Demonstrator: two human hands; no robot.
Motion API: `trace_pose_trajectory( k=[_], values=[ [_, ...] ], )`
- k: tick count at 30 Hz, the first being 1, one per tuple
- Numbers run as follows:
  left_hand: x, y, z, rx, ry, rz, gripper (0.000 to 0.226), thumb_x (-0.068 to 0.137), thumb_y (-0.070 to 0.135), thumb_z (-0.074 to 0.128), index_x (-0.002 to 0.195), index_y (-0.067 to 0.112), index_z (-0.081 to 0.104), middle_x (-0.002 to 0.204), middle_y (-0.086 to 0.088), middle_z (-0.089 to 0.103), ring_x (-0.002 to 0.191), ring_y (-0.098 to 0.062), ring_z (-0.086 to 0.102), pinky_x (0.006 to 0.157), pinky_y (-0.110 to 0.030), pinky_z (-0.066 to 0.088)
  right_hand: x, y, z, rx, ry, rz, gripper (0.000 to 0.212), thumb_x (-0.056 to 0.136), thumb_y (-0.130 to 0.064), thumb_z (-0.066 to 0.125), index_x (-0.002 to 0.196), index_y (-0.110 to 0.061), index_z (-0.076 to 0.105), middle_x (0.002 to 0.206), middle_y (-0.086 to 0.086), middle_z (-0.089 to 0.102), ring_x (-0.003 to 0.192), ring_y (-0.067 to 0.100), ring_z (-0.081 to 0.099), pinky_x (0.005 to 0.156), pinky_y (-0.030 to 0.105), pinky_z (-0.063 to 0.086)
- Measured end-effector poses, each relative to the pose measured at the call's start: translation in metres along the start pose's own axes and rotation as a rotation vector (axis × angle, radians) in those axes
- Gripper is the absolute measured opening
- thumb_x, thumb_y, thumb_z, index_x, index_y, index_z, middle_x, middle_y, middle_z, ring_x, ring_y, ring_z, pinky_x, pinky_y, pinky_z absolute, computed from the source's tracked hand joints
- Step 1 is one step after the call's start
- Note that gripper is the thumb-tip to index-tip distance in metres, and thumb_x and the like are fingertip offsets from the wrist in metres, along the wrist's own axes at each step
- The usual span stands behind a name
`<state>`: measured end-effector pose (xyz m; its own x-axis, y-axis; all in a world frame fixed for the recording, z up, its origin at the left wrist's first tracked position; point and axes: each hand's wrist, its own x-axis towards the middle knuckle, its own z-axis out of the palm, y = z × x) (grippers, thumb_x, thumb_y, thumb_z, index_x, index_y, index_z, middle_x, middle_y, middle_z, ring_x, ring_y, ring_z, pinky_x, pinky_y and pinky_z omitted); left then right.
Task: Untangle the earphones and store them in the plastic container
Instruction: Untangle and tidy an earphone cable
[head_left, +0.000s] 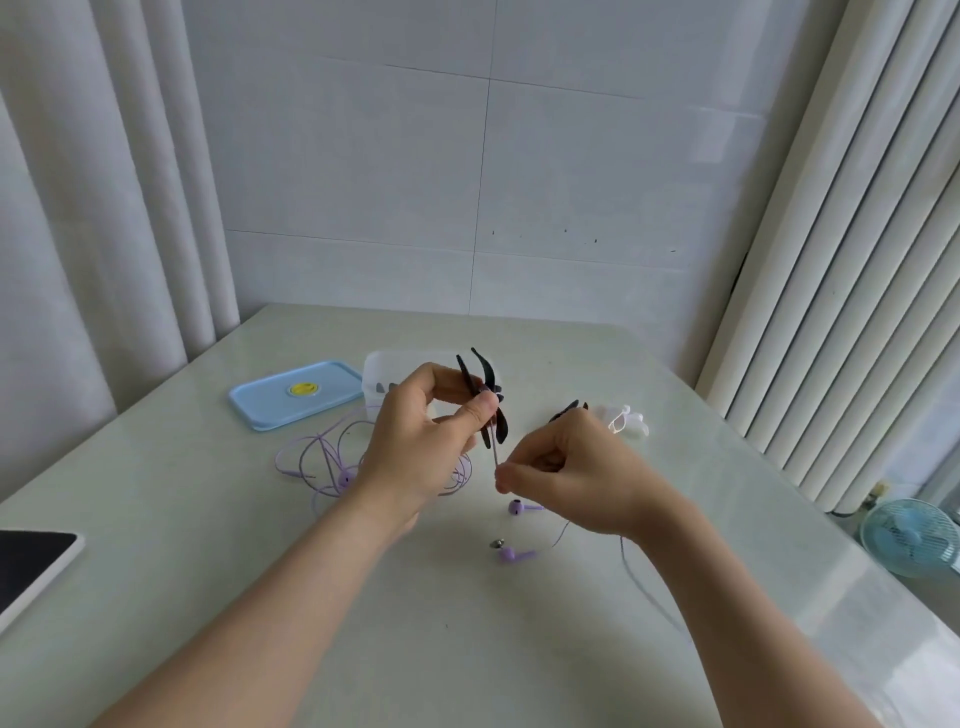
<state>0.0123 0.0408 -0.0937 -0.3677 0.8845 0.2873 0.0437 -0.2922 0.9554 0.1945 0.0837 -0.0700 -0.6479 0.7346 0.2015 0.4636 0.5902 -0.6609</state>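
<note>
Purple earphones lie on the pale table, their cable (322, 457) looped in a loose tangle behind my left wrist. Two purple earbuds (517, 508) (511, 553) rest near my right hand. My left hand (426, 441) is raised above the table, pinching a black winder with several prongs (488, 400) together with a stretch of cable. My right hand (561, 467) pinches the same cable just below it. The clear plastic container (376, 374) stands behind my hands, partly hidden by them.
A light blue lid (293, 392) with a yellow sticker lies left of the container. Another black winder (569, 410) and a white one (626, 421) sit at the right. A dark tablet (31, 566) lies at the left edge. A small blue fan (909, 538) stands beyond the table's right side.
</note>
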Motion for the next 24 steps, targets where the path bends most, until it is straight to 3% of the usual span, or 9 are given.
trace_pose_trajectory(
  k=[2, 5, 8, 10, 13, 17, 20, 22, 24],
  values=[
    [0.000, -0.003, -0.001, 0.077, -0.051, 0.008, 0.011, 0.097, 0.021, 0.076, 0.103, 0.018, 0.068, 0.105, 0.009, 0.075, 0.095, -0.028, 0.075, 0.088, -0.049, 0.064, -0.003, -0.007, 0.002, 0.110, 0.009, -0.043, 0.021, 0.092, -0.013, 0.071, 0.073, -0.009, 0.078, 0.046, -0.006, 0.044, 0.043, 0.007, 0.034, 0.049, 0.016, 0.030],
    [0.002, -0.006, -0.003, 0.157, -0.144, -0.011, 0.010, 0.100, 0.023, 0.072, 0.105, 0.018, 0.064, 0.104, 0.009, 0.075, 0.083, -0.021, 0.072, 0.076, -0.042, 0.059, -0.003, -0.013, -0.001, 0.279, 0.153, -0.110, 0.024, 0.096, -0.015, 0.070, 0.074, -0.011, 0.078, 0.055, 0.007, 0.035, 0.052, 0.017, 0.027, 0.050, 0.025, 0.024],
    [0.000, -0.003, -0.003, 0.091, -0.242, -0.036, 0.011, 0.106, 0.024, 0.064, 0.110, 0.017, 0.056, 0.091, 0.006, 0.076, 0.078, -0.011, 0.062, 0.075, -0.032, 0.043, -0.003, -0.014, -0.004, 0.332, 0.284, -0.127, 0.022, 0.097, -0.008, 0.063, 0.081, -0.013, 0.078, 0.055, 0.011, 0.048, 0.053, 0.015, 0.031, 0.050, 0.023, 0.026],
    [-0.002, 0.000, -0.003, 0.082, -0.308, -0.023, 0.008, 0.108, 0.027, 0.059, 0.113, 0.021, 0.056, 0.099, 0.001, 0.077, 0.084, -0.015, 0.058, 0.078, -0.034, 0.040, -0.001, -0.013, -0.004, 0.339, 0.343, -0.126, 0.021, 0.100, -0.006, 0.060, 0.086, -0.010, 0.075, 0.055, 0.001, 0.054, 0.053, 0.012, 0.034, 0.049, 0.024, 0.029],
    [-0.005, -0.001, 0.001, 0.051, -0.357, -0.028, 0.014, 0.111, 0.030, 0.053, 0.118, 0.018, 0.056, 0.106, -0.005, 0.077, 0.089, -0.023, 0.053, 0.078, -0.040, 0.039, 0.003, -0.008, -0.003, 0.279, 0.414, -0.135, 0.020, 0.103, -0.015, 0.060, 0.087, -0.016, 0.072, 0.066, 0.021, 0.054, 0.057, 0.028, 0.037, 0.052, 0.043, 0.036],
    [-0.007, -0.002, 0.003, 0.079, -0.391, -0.002, 0.020, 0.108, 0.029, 0.059, 0.121, 0.013, 0.057, 0.110, -0.002, 0.078, 0.091, -0.018, 0.062, 0.080, -0.034, 0.047, 0.008, 0.000, -0.004, 0.230, 0.478, -0.129, 0.019, 0.102, -0.020, 0.061, 0.087, -0.019, 0.073, 0.071, 0.020, 0.062, 0.067, 0.041, 0.052, 0.060, 0.055, 0.051],
    [-0.005, -0.004, 0.002, 0.118, -0.389, 0.013, 0.016, 0.105, 0.022, 0.065, 0.118, 0.014, 0.063, 0.110, -0.002, 0.079, 0.093, -0.019, 0.071, 0.084, -0.029, 0.053, 0.009, 0.003, -0.004, 0.213, 0.510, -0.106, 0.020, 0.100, -0.018, 0.063, 0.082, -0.017, 0.073, 0.065, 0.013, 0.061, 0.061, 0.034, 0.051, 0.057, 0.050, 0.050],
    [-0.004, -0.007, 0.002, 0.186, -0.383, 0.056, 0.011, 0.104, 0.021, 0.067, 0.114, 0.018, 0.069, 0.106, -0.001, 0.078, 0.091, -0.021, 0.072, 0.085, -0.032, 0.056, 0.009, 0.006, -0.004, 0.169, 0.541, -0.099, 0.021, 0.097, -0.016, 0.066, 0.077, -0.017, 0.073, 0.055, -0.003, 0.058, 0.053, 0.015, 0.046, 0.052, 0.036, 0.041],
    [-0.003, -0.009, 0.002, 0.270, -0.373, 0.089, 0.009, 0.103, 0.022, 0.068, 0.110, 0.024, 0.074, 0.103, 0.005, 0.078, 0.087, -0.016, 0.071, 0.085, -0.031, 0.057, 0.007, 0.006, -0.003, 0.073, 0.590, -0.119, 0.019, 0.092, -0.014, 0.069, 0.074, -0.018, 0.073, 0.054, -0.010, 0.061, 0.049, 0.008, 0.049, 0.053, 0.024, 0.039]
  ],
)
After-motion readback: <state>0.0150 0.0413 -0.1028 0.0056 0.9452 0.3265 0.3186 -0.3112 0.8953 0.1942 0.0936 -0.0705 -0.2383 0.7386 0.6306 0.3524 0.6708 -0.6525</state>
